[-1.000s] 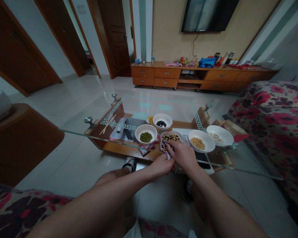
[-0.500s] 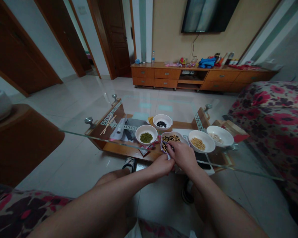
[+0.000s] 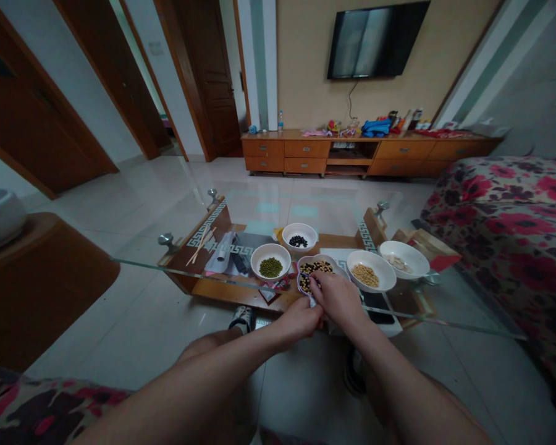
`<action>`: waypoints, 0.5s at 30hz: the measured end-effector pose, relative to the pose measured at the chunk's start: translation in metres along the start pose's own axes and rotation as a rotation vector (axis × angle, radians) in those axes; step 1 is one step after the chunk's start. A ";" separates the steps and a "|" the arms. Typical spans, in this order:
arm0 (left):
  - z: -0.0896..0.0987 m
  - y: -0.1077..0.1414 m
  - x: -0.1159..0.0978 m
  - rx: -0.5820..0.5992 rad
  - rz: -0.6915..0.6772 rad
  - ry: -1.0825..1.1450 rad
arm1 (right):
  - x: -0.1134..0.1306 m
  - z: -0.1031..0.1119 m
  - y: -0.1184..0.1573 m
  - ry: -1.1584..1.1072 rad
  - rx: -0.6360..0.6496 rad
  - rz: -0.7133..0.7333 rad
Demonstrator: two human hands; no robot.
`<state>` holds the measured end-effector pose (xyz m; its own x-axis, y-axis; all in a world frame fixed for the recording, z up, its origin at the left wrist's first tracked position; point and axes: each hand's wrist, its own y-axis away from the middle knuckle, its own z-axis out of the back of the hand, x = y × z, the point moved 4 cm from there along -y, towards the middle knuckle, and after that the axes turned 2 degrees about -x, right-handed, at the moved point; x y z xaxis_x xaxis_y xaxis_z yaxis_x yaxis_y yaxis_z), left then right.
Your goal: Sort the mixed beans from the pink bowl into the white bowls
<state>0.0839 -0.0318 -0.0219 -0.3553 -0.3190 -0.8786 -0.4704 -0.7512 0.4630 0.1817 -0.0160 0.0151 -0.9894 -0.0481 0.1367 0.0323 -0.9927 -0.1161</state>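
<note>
A scalloped dish (image 3: 336,264) of mixed black and yellow beans stands near the glass table's front edge. My left hand (image 3: 302,319) is closed just below its near rim, around something I cannot make out. Over the dish's near part, my right hand (image 3: 337,300) has its fingers pinched together at the beans; anything between them is hidden. Left of the dish is a white bowl of green beans (image 3: 271,267), and behind it a bowl of black beans (image 3: 298,241). To the right are a bowl of yellow beans (image 3: 366,275) and one with pale pieces (image 3: 400,262).
The glass tabletop (image 3: 139,264) has a thin front edge. Chopsticks (image 3: 199,248) lie at the left. Beneath the glass, a shelf (image 3: 241,295) holds papers and a dark phone-like object (image 3: 380,316). Flowered sofa fabric (image 3: 505,210) is at the right.
The whole view has tilted up a little, so the table appears lower. My right hand's fingers have shifted slightly over the dish; my left hand stays at its near rim.
</note>
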 end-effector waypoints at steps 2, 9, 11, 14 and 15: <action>0.000 0.000 0.000 0.001 0.005 0.003 | -0.001 -0.002 -0.001 -0.010 0.003 -0.003; 0.000 0.001 -0.001 -0.005 -0.018 0.000 | -0.001 -0.004 -0.002 -0.037 -0.010 -0.012; 0.000 0.000 -0.001 -0.012 -0.015 0.018 | 0.000 -0.001 -0.001 -0.030 -0.018 -0.013; -0.002 -0.003 0.003 -0.001 -0.013 0.053 | -0.001 0.001 0.000 -0.020 -0.005 -0.026; -0.002 -0.004 0.005 0.006 -0.009 0.056 | -0.002 0.000 0.000 -0.015 0.008 -0.032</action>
<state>0.0855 -0.0316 -0.0279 -0.3055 -0.3444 -0.8878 -0.4779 -0.7509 0.4557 0.1834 -0.0160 0.0151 -0.9877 -0.0184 0.1553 0.0021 -0.9946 -0.1039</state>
